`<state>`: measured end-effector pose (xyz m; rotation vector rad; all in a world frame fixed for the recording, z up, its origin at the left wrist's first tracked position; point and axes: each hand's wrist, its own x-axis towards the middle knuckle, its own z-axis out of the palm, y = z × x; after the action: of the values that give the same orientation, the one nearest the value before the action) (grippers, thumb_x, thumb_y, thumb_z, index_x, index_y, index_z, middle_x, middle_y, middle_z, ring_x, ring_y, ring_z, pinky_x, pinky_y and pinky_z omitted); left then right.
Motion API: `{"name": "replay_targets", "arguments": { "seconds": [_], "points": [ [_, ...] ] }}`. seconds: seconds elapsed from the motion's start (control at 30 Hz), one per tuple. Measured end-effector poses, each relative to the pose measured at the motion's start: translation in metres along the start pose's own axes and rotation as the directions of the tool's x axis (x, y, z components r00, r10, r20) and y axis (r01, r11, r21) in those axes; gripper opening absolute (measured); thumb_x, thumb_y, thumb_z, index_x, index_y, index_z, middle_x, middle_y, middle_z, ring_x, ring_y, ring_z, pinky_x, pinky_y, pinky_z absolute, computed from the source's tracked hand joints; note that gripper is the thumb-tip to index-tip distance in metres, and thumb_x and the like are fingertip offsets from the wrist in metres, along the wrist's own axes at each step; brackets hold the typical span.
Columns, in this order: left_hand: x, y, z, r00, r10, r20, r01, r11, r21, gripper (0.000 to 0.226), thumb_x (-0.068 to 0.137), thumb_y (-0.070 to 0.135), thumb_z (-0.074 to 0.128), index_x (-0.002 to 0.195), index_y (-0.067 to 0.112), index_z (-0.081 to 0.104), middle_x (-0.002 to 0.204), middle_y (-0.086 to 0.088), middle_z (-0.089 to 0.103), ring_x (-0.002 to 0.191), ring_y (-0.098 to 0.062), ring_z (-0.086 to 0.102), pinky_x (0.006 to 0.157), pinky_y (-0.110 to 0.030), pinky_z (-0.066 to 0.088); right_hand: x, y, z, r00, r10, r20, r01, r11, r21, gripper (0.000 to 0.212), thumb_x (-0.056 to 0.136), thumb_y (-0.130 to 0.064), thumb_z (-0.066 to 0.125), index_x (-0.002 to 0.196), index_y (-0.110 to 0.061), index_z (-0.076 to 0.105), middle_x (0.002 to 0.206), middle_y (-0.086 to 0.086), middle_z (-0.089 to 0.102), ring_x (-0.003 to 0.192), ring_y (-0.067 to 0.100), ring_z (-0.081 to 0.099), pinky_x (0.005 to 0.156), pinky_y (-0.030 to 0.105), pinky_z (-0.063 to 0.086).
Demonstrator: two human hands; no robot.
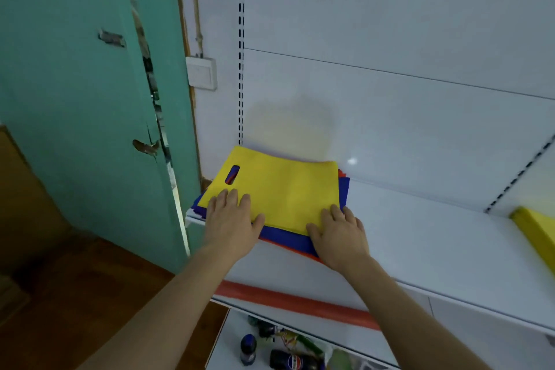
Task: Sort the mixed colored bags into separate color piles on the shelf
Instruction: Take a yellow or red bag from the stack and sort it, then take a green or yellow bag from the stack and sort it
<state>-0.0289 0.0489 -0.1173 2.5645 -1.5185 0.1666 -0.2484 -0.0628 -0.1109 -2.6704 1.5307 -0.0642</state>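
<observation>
A yellow bag [279, 186] lay on top of a mixed stack at the centre of the frame, its cut-out handle slot toward the upper left. Under it showed blue bags [285, 236] and an orange-red edge [288, 248] along the lower side — how many layers lay beneath could not be told. The stack sat at the left end of a white shelf [420, 237], close against the white back panel [390, 39].

The left hand [229, 219] rested on the lower left corner of the yellow bag, fingers spread flat on the fabric, thumb angled out to the right along the bag's lower edge. The right hand [338, 234] lay on the lower right corner, fingers likewise spread and flat, palm over the blue layers. Neither hand seemed to be pinching anything, though the fingertips were a little blurred.

At the right edge of the frame, well apart from the stack, a second yellow pile [537, 231] lay on the same shelf. An orange-red strip [300, 302] ran along the shelf's front edge — below it, in the lower middle of the frame, bottles [288, 360] stood on a lower shelf. A green door [84, 84] filled the upper left, with a white wall switch [201, 73] beside it.
</observation>
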Motion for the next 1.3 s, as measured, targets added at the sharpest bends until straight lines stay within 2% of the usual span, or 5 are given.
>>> {"name": "replay_targets", "arguments": {
  "seconds": [0.3, 0.5, 0.77, 1.1, 1.3],
  "points": [
    [0.023, 0.014, 0.02, 0.994, 0.087, 0.061, -0.088, 0.996, 0.01, 0.095, 0.093, 0.084, 0.006, 0.159, 0.023, 0.038, 0.169, -0.012, 0.03, 0.158, -0.035, 0.016, 0.127, -0.058, 0.011, 0.001, 0.004, -0.001, 0.99, -0.046, -0.133, 0.05, 0.998, 0.023, 0.041, 0.109, -0.044, 0.035, 0.129, -0.031, 0.069, 0.138, -0.003, 0.06, 0.133, 0.024, 0.049, 0.114, 0.038, 0.039],
    [0.026, 0.025, 0.019, 0.986, 0.165, 0.029, -0.165, 0.986, -0.007, 0.086, 0.099, 0.078, 0.013, 0.157, 0.023, 0.042, 0.164, -0.005, 0.041, 0.154, -0.03, 0.028, 0.125, -0.052, 0.022, 0.021, 0.022, -0.02, 0.947, 0.32, 0.019, -0.31, 0.899, 0.309, 0.06, 0.101, -0.066, 0.041, 0.127, -0.016, 0.062, 0.125, 0.014, 0.058, 0.117, 0.039, 0.058, 0.102, 0.046, 0.049],
    [0.049, -0.003, -0.008, 0.991, -0.085, -0.101, 0.086, 0.996, 0.003, 0.061, 0.104, 0.05, 0.038, 0.148, 0.009, 0.047, 0.149, -0.014, 0.051, 0.14, -0.033, 0.041, 0.11, -0.047, 0.04, 0.033, 0.035, -0.017, 0.885, 0.452, -0.107, -0.304, 0.737, 0.604, 0.064, 0.093, -0.003, 0.055, 0.155, -0.008, 0.04, 0.132, 0.018, 0.058, 0.116, 0.038, 0.058, 0.086, 0.039, 0.045],
    [0.081, -0.064, -0.005, 0.967, -0.255, 0.005, 0.245, 0.924, -0.294, 0.028, 0.102, 0.034, 0.056, 0.112, 0.009, 0.065, 0.113, -0.013, 0.066, 0.098, -0.029, 0.061, 0.076, -0.038, 0.047, 0.037, -0.003, -0.008, 0.926, 0.331, -0.18, -0.232, 0.878, 0.42, 0.036, 0.102, -0.014, 0.052, 0.136, -0.016, 0.064, 0.126, 0.007, 0.068, 0.109, 0.028, 0.064, 0.091, 0.04, 0.055],
    [0.091, -0.086, 0.0, 0.989, -0.135, -0.058, 0.098, 0.903, -0.418, 0.018, 0.098, 0.027, 0.065, 0.114, 0.017, 0.068, 0.102, -0.001, 0.065, 0.084, -0.017, 0.058, 0.061, -0.029, 0.041, 0.031, -0.018, 0.0, 0.912, 0.371, -0.174, -0.331, 0.918, 0.221, 0.027, 0.102, -0.017, 0.043, 0.121, -0.016, 0.062, 0.121, 0.008, 0.066, 0.111, 0.031, 0.056, 0.093, 0.046, 0.054]
  ]
}}
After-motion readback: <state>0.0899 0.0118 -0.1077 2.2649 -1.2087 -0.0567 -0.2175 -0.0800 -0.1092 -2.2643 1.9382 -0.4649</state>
